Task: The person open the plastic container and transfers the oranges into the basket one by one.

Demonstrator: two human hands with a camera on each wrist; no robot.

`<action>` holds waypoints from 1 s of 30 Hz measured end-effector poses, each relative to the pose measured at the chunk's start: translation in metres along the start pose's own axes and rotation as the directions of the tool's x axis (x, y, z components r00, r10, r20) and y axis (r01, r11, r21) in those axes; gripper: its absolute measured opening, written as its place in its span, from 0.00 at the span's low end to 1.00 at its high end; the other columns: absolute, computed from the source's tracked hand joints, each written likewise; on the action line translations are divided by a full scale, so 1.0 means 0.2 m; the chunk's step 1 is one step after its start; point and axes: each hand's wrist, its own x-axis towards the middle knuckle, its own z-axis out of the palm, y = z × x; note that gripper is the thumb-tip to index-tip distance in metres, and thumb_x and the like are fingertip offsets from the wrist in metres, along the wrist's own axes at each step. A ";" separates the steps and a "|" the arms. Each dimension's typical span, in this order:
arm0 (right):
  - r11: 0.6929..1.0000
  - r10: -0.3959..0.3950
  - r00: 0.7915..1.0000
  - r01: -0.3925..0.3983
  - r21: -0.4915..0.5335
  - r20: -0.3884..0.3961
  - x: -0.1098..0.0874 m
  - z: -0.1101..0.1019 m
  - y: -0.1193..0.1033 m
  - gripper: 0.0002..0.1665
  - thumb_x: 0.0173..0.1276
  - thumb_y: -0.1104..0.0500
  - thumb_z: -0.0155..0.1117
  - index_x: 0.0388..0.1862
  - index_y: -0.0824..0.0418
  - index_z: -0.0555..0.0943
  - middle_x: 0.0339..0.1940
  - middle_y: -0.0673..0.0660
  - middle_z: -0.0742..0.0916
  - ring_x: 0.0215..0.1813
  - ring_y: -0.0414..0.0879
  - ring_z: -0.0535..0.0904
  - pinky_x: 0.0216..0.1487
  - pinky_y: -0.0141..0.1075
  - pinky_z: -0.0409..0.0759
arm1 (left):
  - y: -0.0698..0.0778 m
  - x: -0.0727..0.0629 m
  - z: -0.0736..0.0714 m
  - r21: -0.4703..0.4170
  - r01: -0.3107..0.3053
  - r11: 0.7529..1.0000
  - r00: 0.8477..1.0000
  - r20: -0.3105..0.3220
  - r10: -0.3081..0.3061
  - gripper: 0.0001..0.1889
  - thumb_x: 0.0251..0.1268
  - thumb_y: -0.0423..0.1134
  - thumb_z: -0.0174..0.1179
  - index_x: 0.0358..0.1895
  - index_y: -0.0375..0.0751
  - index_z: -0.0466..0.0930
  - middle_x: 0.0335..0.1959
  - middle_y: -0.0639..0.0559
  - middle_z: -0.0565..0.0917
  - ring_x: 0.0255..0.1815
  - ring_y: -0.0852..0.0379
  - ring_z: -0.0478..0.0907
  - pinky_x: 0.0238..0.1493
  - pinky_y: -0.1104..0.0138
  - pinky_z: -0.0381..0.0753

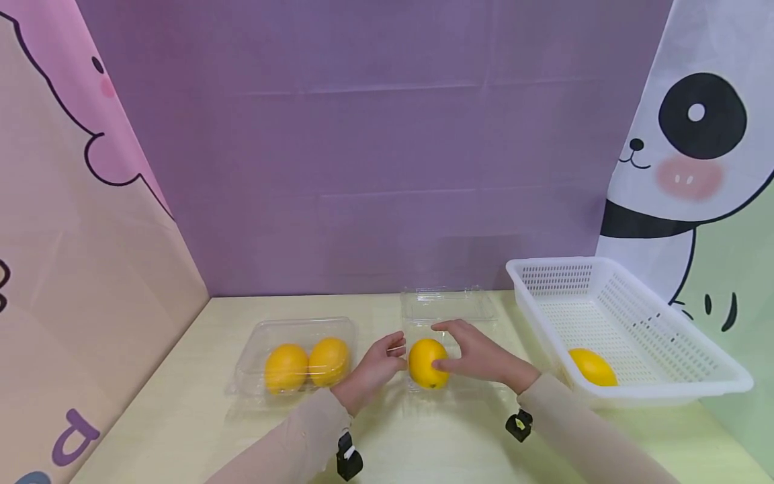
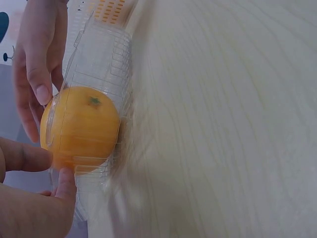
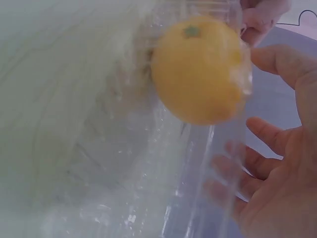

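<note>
An orange (image 1: pixel 426 364) with a green stem end (image 2: pixel 94 100) sits at the left end of a clear plastic clamshell box (image 2: pixel 106 64), whose lid (image 1: pixel 447 306) is folded back. My left hand (image 1: pixel 379 366) pinches the box's left edge, its thumb (image 2: pixel 66 183) low against the wall beside the fruit. On the other side my right hand (image 1: pixel 484 356) is spread, its thumb at the orange and its other fingers (image 3: pixel 265 134) apart near the box's rim. Whether the right thumb presses on the fruit is hard to tell.
To the left lies a closed clear box (image 1: pixel 302 327) with two oranges (image 1: pixel 286 368) inside. A white perforated basket (image 1: pixel 659 390) stands at the right with one orange (image 1: pixel 592 366) in it. A purple backdrop (image 1: pixel 387 168) rises behind the wooden table (image 1: pixel 163 403).
</note>
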 end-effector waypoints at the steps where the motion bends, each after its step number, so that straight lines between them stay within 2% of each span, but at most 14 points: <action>1: 1.000 0.008 1.000 -0.008 0.007 0.001 0.00 0.01 0.00 0.41 0.63 0.48 0.72 0.69 0.66 0.71 0.67 0.63 0.76 0.68 0.64 0.68 0.68 0.60 0.68 | 0.00 0.00 0.00 0.000 -0.004 1.000 1.000 0.002 0.004 0.36 0.63 0.24 0.56 0.75 0.26 0.56 0.73 0.33 0.64 0.72 0.36 0.63 0.70 0.47 0.66; 6: 0.999 0.034 0.999 -0.034 0.016 0.012 0.01 0.05 0.00 0.44 0.62 0.46 0.73 0.71 0.66 0.70 0.68 0.63 0.75 0.68 0.63 0.69 0.66 0.60 0.69 | -0.01 0.00 0.00 0.010 -0.008 1.000 1.000 0.007 0.008 0.36 0.63 0.24 0.55 0.75 0.27 0.56 0.73 0.33 0.64 0.72 0.36 0.63 0.70 0.46 0.66; 13: 0.999 0.030 1.000 -0.030 -0.013 0.007 0.02 0.08 -0.01 0.46 0.59 0.45 0.76 0.71 0.66 0.70 0.66 0.63 0.76 0.65 0.61 0.72 0.64 0.59 0.72 | 0.00 0.00 0.00 0.005 -0.004 1.000 1.000 0.004 0.004 0.35 0.64 0.25 0.55 0.76 0.27 0.56 0.73 0.33 0.64 0.72 0.36 0.63 0.70 0.46 0.66; 19: 0.999 0.036 0.999 -0.035 -0.024 0.027 0.02 0.10 -0.02 0.48 0.58 0.45 0.77 0.70 0.67 0.70 0.63 0.62 0.77 0.58 0.55 0.74 0.57 0.51 0.79 | 0.00 -0.01 0.00 0.007 -0.009 1.000 1.000 0.003 0.009 0.35 0.64 0.25 0.55 0.75 0.27 0.56 0.73 0.33 0.64 0.72 0.35 0.63 0.70 0.46 0.66; 25: 0.999 0.018 0.999 -0.019 0.030 0.045 0.03 0.10 -0.03 0.50 0.56 0.47 0.77 0.70 0.70 0.68 0.64 0.64 0.76 0.57 0.55 0.74 0.55 0.49 0.79 | 0.00 -0.01 0.00 0.003 -0.015 1.000 1.000 0.005 0.014 0.35 0.64 0.25 0.55 0.75 0.26 0.56 0.73 0.32 0.63 0.72 0.35 0.63 0.70 0.46 0.66; 30: 1.000 0.021 0.998 -0.022 0.022 0.052 0.03 0.12 -0.02 0.52 0.55 0.48 0.78 0.71 0.71 0.66 0.64 0.63 0.76 0.56 0.55 0.74 0.55 0.49 0.79 | 0.00 -0.02 0.00 0.010 -0.012 1.000 1.000 0.008 0.011 0.36 0.64 0.25 0.55 0.76 0.27 0.55 0.73 0.32 0.63 0.72 0.35 0.63 0.70 0.46 0.66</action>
